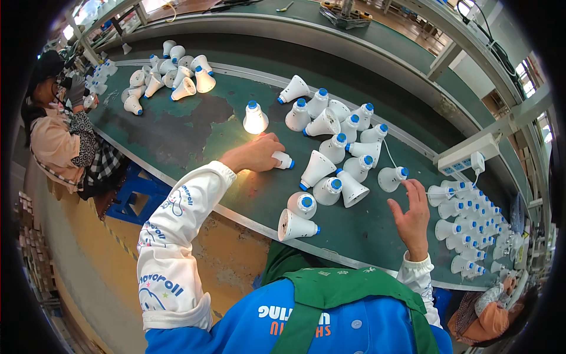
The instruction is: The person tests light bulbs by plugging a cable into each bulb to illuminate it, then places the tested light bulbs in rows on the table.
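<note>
My left hand (253, 154) is closed around a white lamp housing (283, 160) whose blue-tipped end points right; most of it is hidden under the palm. A bright glow falls on the bench beneath that hand. Just beyond it, a lit lamp housing (255, 120) stands with its blue tip up. My right hand (411, 221) has its fingers apart and holds nothing. Its fingertips are close to a white lamp housing (390, 179), blue tip to the right, beside a thin white cord. Between the hands several blue-tipped housings (333, 148) stand or lie on the green bench (236, 189).
A heap of housings (171, 74) lies at the far left, and rows of them (469, 227) at the right. A white power strip (469, 156) with a plug hangs on the frame post. Co-workers sit at the left (65, 135) and lower right (486, 318). A blue stool (138, 194) stands left.
</note>
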`<action>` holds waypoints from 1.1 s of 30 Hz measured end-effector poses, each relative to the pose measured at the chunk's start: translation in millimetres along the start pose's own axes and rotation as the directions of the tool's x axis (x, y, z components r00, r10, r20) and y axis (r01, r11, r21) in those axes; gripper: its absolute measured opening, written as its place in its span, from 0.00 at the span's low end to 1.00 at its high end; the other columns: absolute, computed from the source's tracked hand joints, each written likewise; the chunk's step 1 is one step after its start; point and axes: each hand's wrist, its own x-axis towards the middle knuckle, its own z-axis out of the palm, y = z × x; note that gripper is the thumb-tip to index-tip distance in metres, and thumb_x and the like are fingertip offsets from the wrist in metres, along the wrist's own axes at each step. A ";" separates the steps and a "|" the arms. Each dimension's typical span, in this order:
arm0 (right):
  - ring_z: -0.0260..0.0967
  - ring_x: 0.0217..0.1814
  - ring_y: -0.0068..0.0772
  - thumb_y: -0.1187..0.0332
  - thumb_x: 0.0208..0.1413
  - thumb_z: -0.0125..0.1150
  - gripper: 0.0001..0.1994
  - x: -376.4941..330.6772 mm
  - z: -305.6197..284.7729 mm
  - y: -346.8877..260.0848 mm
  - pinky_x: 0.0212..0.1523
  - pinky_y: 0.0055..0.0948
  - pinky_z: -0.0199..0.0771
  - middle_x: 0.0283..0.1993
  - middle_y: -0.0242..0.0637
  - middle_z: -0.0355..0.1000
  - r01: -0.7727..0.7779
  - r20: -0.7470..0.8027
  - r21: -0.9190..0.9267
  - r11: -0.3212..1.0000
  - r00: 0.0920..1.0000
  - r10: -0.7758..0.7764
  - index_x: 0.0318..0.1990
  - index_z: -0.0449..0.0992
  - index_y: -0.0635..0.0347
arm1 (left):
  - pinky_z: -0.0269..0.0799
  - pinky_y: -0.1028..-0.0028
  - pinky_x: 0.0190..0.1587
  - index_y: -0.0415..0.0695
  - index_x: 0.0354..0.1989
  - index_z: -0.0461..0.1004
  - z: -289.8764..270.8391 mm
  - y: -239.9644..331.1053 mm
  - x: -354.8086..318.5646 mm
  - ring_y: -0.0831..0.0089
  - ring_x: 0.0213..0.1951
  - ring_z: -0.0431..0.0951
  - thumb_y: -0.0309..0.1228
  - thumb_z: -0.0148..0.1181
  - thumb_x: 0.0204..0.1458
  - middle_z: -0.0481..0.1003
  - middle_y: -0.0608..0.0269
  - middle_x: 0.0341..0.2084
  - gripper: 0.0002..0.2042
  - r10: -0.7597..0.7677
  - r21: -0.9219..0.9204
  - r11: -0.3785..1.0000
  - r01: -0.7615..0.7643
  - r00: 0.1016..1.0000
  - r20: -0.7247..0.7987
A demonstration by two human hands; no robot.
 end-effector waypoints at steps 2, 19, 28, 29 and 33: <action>0.65 0.56 0.50 0.69 0.45 0.69 0.26 -8.0 -2.9 1.0 0.53 0.39 0.68 0.56 0.44 0.65 -0.038 0.007 -0.002 0.999 0.999 0.038 0.53 0.69 0.60 | 0.59 0.64 0.62 0.39 0.53 0.72 -2.9 -1.7 3.4 0.53 0.58 0.64 0.32 0.55 0.49 0.65 0.47 0.54 0.21 0.036 0.073 0.997 -0.038 0.999 0.024; 0.65 0.57 0.48 0.70 0.45 0.67 0.25 -58.7 -20.2 41.8 0.54 0.38 0.68 0.57 0.44 0.65 -0.136 -0.028 0.048 0.989 0.990 0.138 0.53 0.70 0.60 | 0.62 0.60 0.58 0.42 0.55 0.71 -12.4 7.4 8.8 0.51 0.54 0.67 0.34 0.55 0.50 0.70 0.48 0.49 0.22 -0.027 0.252 0.968 -0.010 0.990 0.140; 0.68 0.49 0.43 0.72 0.43 0.68 0.24 -58.7 -16.3 42.2 0.48 0.34 0.70 0.56 0.43 0.66 -0.007 -0.079 0.156 0.988 0.997 0.020 0.52 0.71 0.60 | 0.64 0.63 0.57 0.42 0.53 0.65 -7.6 17.5 -10.7 0.53 0.54 0.70 0.26 0.64 0.38 0.72 0.48 0.47 0.28 -0.010 0.140 0.990 0.018 0.998 -0.058; 0.67 0.50 0.44 0.72 0.43 0.68 0.24 -53.1 -16.8 36.8 0.49 0.34 0.69 0.55 0.43 0.66 0.038 -0.078 0.166 0.985 0.997 -0.025 0.51 0.71 0.60 | 0.65 0.63 0.56 0.42 0.51 0.66 -12.4 22.7 -11.3 0.52 0.52 0.71 0.26 0.64 0.38 0.72 0.49 0.46 0.27 -0.043 0.071 0.996 0.048 0.996 -0.084; 0.66 0.53 0.50 0.71 0.41 0.69 0.24 -12.7 -16.7 0.8 0.54 0.38 0.67 0.55 0.45 0.67 0.224 -0.055 0.276 0.935 0.974 -0.217 0.50 0.72 0.61 | 0.68 0.64 0.50 0.41 0.44 0.68 -34.9 64.2 -19.8 0.55 0.44 0.74 0.24 0.63 0.35 0.73 0.53 0.37 0.23 0.083 0.017 0.997 -0.081 0.968 -0.238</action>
